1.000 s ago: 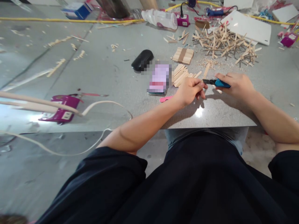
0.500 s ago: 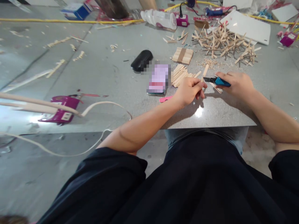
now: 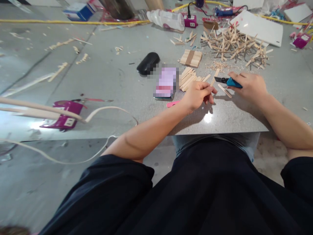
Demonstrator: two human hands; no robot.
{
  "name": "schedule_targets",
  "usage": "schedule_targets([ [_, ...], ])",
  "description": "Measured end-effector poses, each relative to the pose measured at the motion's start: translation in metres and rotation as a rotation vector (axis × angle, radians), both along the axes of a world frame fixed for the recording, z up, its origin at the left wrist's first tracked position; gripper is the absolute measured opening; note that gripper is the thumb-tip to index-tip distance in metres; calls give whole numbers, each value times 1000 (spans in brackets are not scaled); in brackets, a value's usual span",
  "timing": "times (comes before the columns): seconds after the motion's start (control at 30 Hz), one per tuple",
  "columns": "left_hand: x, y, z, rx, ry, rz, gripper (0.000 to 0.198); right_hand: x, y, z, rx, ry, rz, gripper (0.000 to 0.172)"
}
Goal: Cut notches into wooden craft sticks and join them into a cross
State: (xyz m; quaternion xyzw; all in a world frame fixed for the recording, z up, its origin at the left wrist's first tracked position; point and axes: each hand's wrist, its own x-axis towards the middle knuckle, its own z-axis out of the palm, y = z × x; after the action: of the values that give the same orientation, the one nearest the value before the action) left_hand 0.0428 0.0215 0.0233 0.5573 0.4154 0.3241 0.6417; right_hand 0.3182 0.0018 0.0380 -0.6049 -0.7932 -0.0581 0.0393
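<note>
Between the thumb and fingers of my left hand is the lower end of a wooden craft stick, which points up and away. My right hand is closed around a blue utility knife. Its dark blade points left and lies close to the stick; whether it touches, I cannot tell. Below the knife lies a cut stick piece. Left of these, partly behind my left hand, is a loose heap of craft sticks. A banded bundle of sticks lies farther back.
A tangled pile of stick pieces lies at the back right, with wood crumbs before it. A phone and a black case are left of my hands. The table's front edge runs before my body.
My right hand has moved slightly up and right with the utility knife, its blade shifting a little away from my left fingers. My left hand stays nearly in place with the stick.
</note>
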Motion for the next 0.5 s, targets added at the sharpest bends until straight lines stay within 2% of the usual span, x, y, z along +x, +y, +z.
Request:
schedule_targets([
  [0.1,0,0,0,11,-1,3,40,3,3,-2,29,15,15,64],
  [0.3,1,-1,1,13,-3,-1,41,-1,2,-10,-28,37,95,63],
  [0.5,1,-1,0,7,-6,-26,38,-1,1,-9,18,21,43,62],
])
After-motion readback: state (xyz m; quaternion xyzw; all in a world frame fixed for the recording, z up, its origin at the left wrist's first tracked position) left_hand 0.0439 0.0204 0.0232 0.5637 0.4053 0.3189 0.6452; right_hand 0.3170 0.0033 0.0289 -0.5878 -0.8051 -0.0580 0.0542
